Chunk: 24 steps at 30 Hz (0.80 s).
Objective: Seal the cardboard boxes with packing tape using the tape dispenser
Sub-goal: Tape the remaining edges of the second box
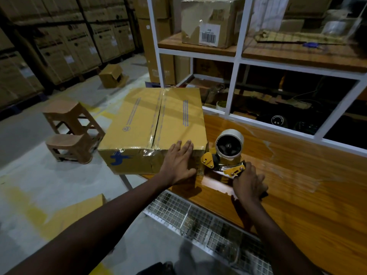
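A yellow-brown cardboard box (139, 124) with blue print sits on the left end of the wooden table (297, 185), overhanging its edge. Clear tape runs along its centre seam and down the near face. My left hand (178, 161) lies flat with straight fingers on the box's near right corner. My right hand (248, 183) grips the handle of the yellow and black tape dispenser (224, 155), which rests on the table just right of the box, its tape roll (229, 142) facing me.
A white-framed shelf unit (236, 56) rises behind the table, with a labelled box (210, 22) on its upper board. A wire-mesh tray (198, 221) hangs below the table's near edge. Two brown stools (71, 132) stand on the floor to the left, with stacked cartons behind.
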Motion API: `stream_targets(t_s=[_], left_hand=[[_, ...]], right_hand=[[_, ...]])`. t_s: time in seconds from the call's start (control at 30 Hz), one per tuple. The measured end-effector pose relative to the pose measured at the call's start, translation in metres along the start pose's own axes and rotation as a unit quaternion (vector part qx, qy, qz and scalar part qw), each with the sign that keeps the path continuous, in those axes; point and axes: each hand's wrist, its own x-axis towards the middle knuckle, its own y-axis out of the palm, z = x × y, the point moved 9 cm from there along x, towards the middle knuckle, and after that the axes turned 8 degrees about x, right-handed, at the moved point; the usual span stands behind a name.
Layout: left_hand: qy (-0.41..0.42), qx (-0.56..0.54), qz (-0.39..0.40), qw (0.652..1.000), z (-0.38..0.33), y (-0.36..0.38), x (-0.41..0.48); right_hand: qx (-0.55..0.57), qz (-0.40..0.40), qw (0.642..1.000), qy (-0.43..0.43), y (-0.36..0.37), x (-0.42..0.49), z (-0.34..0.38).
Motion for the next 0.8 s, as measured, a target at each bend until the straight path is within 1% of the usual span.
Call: stream_targets(t_s=[0.13,0.23,0.37,0.6,0.73,0.8], left_hand=[[-0.005,0.003,0.004,1.000,0.002,0.003,0.002],[-0.013,-0.005,0.006,1.000,0.004,0.003,0.004],[-0.025,0.003,0.002,1.000,0.004,0.002,0.005],[-0.037,0.002,0.002,0.999,0.006,0.003,0.005],[-0.034,-0.002,0.003,0.999,0.007,-0.001,0.002],[-0.034,0.002,0.002,0.999,0.008,-0.001,0.001]], right_hand=[[0.048,0.039,0.997,0.056,0.010,-0.009,-0.006],[0.077,0.060,0.992,0.077,0.016,-0.017,-0.008],[0.077,0.036,0.993,0.076,0.015,-0.025,-0.010],[0.078,-0.012,0.996,0.028,0.006,-0.034,-0.020],[0.042,-0.023,0.999,0.019,-0.004,-0.030,-0.030],[0.047,-0.042,0.998,0.021,-0.014,-0.029,-0.038]])
